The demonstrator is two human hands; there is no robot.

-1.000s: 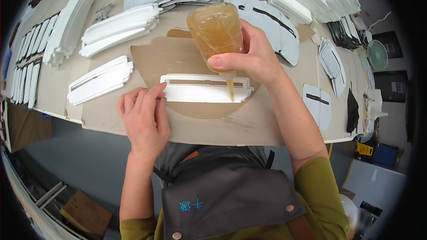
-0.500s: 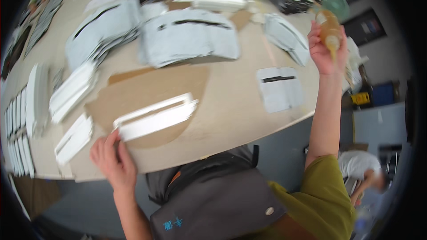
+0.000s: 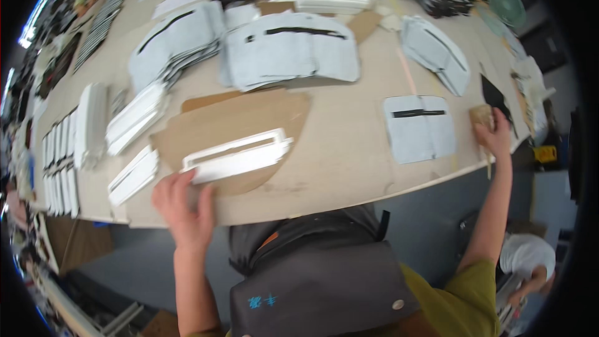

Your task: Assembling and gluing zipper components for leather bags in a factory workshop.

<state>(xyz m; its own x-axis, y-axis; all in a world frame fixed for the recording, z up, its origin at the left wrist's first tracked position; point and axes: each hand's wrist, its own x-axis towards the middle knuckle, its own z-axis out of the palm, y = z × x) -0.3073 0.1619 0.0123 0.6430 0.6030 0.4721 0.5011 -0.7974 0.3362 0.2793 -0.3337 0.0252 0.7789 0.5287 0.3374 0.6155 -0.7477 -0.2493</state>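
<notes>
My left hand [image 3: 186,203] rests its fingertips at the left end of a white strip with a long slot [image 3: 237,156], thumb spread away. That strip lies on a brown cardboard sheet [image 3: 249,112]. At the table's right side my right hand [image 3: 496,137] is closed on a tan, blocky thing [image 3: 480,115]; a thin yellowish piece hangs below it, and blur hides its kind. Beside that hand lies a black flat piece [image 3: 495,95]. To its left is a pale grey panel with a black slot [image 3: 421,137].
Stacks of grey panels [image 3: 293,56] lie farther back. More white slotted strips [image 3: 134,175] and white bundles [image 3: 90,125] stand at the left. A green round container [image 3: 506,5] is at the far right. The table's front edge [image 3: 349,205] runs near my body. Another person [image 3: 527,259] is at lower right.
My right hand has come down and nearer from the far right, where it held up an amber squeeze bottle; that bottle is not recognisable now. My left fingertips still touch the strip. The view has shifted.
</notes>
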